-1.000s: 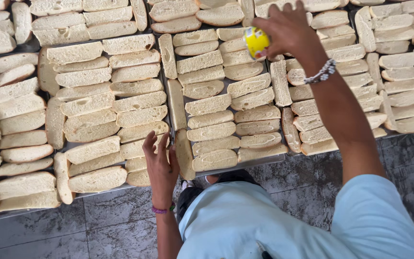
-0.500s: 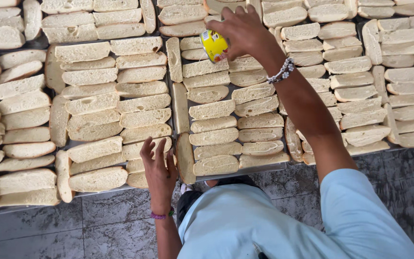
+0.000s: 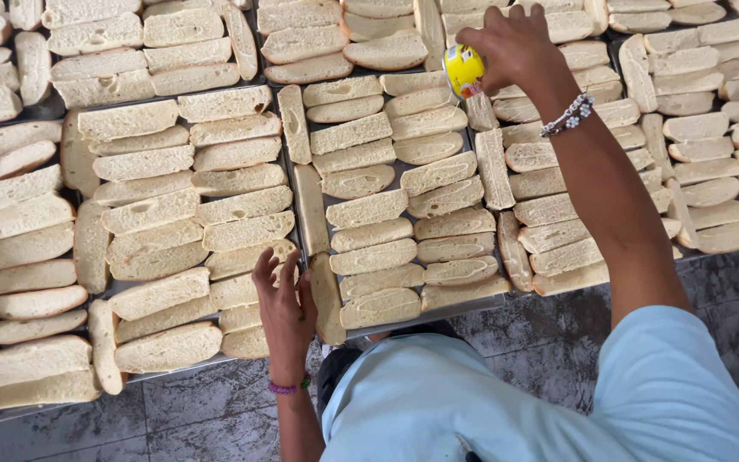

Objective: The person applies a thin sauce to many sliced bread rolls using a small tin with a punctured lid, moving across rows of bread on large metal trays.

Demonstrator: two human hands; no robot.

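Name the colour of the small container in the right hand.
Yellow container, seen in the head view.

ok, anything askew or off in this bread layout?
Mostly tidy. Most bread slices lie crosswise in stacked rows, but some slices are wedged lengthwise along the tray edges. Left hand rests on slices at the near edge; right hand holds a small yellow container. No spills visible.

View: one head camera is looking almost straight down from above the person.
Facing: it is pointing away from the body, over the trays (image 3: 318,214) of bread slices (image 3: 369,210).
Nearness: it is sitting close, within arm's reach.
Near edge: the grey floor (image 3: 198,411) is showing below it.
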